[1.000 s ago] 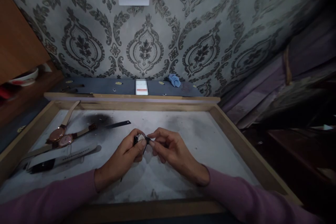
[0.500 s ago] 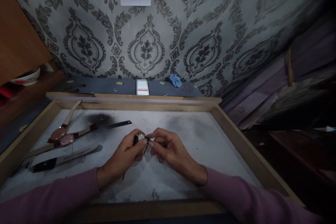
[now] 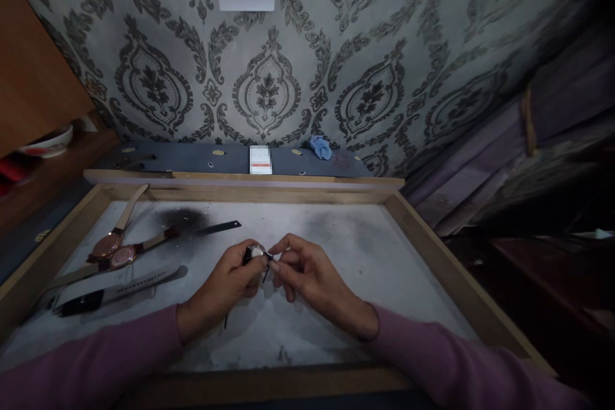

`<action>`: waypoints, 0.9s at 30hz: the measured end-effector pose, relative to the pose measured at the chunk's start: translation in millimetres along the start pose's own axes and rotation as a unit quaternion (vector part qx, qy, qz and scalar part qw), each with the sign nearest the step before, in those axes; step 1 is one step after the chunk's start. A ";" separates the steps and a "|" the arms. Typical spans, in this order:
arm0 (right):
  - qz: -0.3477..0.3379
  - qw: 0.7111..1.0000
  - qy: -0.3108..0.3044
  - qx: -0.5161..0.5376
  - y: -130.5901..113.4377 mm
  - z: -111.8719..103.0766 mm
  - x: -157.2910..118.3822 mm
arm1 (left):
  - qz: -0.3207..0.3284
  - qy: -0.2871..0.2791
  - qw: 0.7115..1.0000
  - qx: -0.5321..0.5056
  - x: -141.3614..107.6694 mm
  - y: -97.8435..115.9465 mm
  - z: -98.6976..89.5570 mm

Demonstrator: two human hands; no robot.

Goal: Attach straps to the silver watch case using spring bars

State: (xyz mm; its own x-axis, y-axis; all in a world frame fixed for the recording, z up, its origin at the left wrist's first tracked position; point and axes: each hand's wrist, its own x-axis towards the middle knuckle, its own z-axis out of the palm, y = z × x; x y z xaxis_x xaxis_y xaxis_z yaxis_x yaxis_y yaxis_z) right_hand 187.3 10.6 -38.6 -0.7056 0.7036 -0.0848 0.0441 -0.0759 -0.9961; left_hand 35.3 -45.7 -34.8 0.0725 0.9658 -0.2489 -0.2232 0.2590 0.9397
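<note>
Over the middle of a shallow wooden tray [image 3: 288, 191] with a whitish floor, my left hand [image 3: 229, 278] grips a small wristwatch [image 3: 257, 250] with a silvery round face and dark strap. Its thumb lies by the lower edge of the face. My right hand [image 3: 310, 275] is at the watch's right side, thumb and index finger pinched on the dark strap close to the case. A thin dark strip hangs below the fingers. What lies under the left palm is hidden.
Several watches, among them a rose-gold one [image 3: 106, 245] and a white-strapped one [image 3: 91, 291], lie in the tray's left part. A dark flat blade [image 3: 218, 228] lies behind my left hand. Beyond the tray are a small box [image 3: 260, 160] and a blue crumpled cloth [image 3: 320, 148].
The watch face has turned slightly and shows more clearly. The fingertips of my right hand have shifted a little at the strap. The tray's contents have stayed put.
</note>
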 end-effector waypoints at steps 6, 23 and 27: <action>0.010 1.000 -0.013 -0.015 1.0 -0.2 0.7 | -0.011 0.014 1.000 -0.001 2.6 -5.8 -1.1; -0.177 0.807 -0.134 -0.547 -25.3 4.1 105.0 | -0.017 -0.042 0.999 -0.009 -12.8 -10.6 -6.3; -0.179 0.794 -0.149 -0.561 -18.9 21.8 122.5 | -0.033 -0.052 0.998 -0.030 -14.3 -9.0 -8.7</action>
State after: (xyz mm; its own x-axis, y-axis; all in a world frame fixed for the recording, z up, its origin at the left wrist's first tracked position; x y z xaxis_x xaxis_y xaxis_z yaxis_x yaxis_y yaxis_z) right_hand 84.6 82.9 -29.7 -0.9438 0.3266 0.0513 0.2870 0.8865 -0.3629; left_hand 27.8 -61.8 -41.7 0.1895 0.9407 -0.2814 -0.2727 0.3257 0.9053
